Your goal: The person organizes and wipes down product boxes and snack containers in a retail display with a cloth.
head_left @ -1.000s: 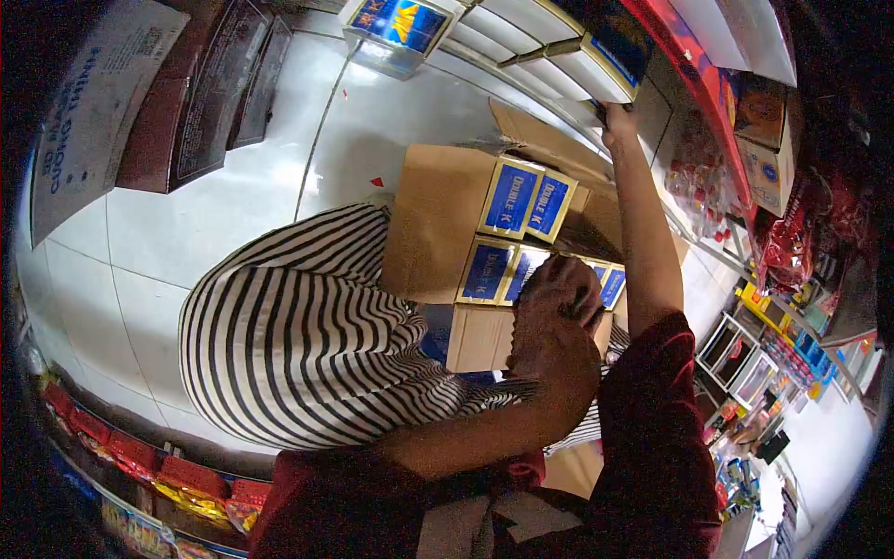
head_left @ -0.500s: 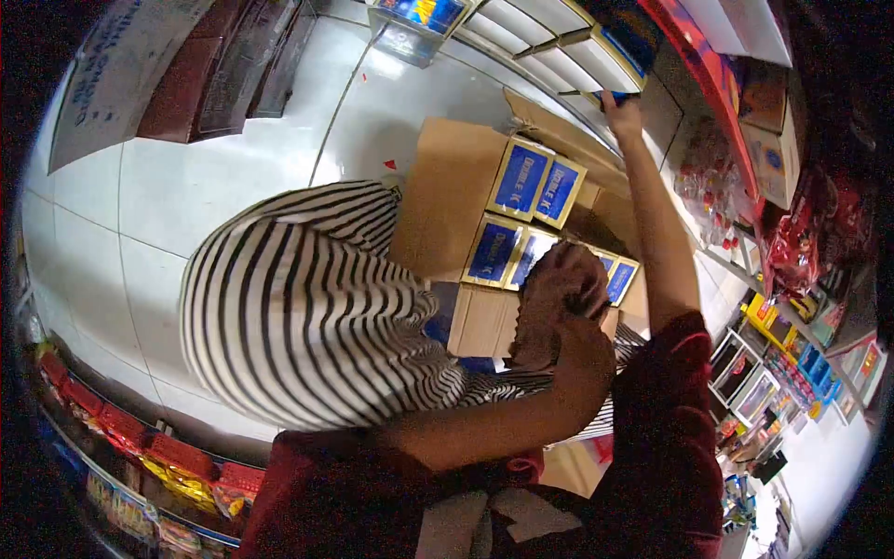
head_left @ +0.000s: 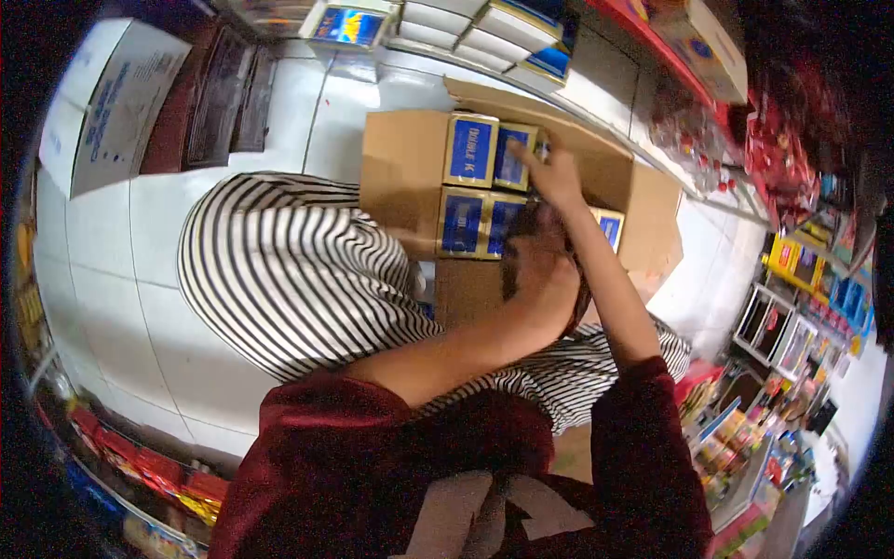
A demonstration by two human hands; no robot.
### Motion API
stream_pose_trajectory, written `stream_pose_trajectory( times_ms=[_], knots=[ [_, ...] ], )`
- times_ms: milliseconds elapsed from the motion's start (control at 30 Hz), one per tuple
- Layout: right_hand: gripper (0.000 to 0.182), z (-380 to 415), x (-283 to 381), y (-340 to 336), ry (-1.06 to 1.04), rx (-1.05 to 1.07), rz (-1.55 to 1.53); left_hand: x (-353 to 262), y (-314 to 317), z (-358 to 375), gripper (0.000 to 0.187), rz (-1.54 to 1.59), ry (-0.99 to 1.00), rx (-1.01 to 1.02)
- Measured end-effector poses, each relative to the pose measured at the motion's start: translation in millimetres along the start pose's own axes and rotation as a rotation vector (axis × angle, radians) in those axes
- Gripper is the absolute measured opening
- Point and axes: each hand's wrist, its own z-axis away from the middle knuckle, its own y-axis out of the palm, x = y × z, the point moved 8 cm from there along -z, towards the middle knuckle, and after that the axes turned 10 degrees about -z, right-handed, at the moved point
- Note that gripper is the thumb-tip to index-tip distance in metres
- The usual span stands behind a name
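Note:
An open cardboard carton (head_left: 405, 154) stands in front of me with several blue and gold boxes in it. My right hand (head_left: 556, 177) reaches into its far side, with fingers and thumb closed at the right edge of a blue and gold box (head_left: 511, 172). Another such box (head_left: 470, 154) is just left of it. Nearer to me, my left hand (head_left: 549, 270) is closed around a dark brown cloth (head_left: 584, 293), partly hidden and blurred by motion. The left hand lies over the carton's near part, below the right wrist.
White compartmented boxes (head_left: 466, 42) stand beyond the carton, beside a clear container with a blue label (head_left: 349, 28). Brown cartons (head_left: 200, 102) are at the far left. A red-edged shelf (head_left: 652, 42) runs along the right. Red packets (head_left: 149, 461) line the lower left.
My right hand has come back from the compartmented boxes into the carton, onto a blue and gold box. The left hand stays over the carton with the cloth. My view has shifted.

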Motion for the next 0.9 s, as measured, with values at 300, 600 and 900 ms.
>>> stream_pose_trajectory(
  times_ms=[300,600,900],
  knots=[
    [0.068,8,-101,-89,0.213,0.22,-0.2,-2,7,10,0.037,-0.315,0.233,0.022],
    [0.086,4,-87,-70,0.353,-0.006,0.343,17,-39,-25,0.06,-0.157,0.011,0.06],
    [0.081,85,51,-164,0.069,-0.158,-0.079,15,-129,-50,0.088,0.009,0.293,-0.446]
  ],
)
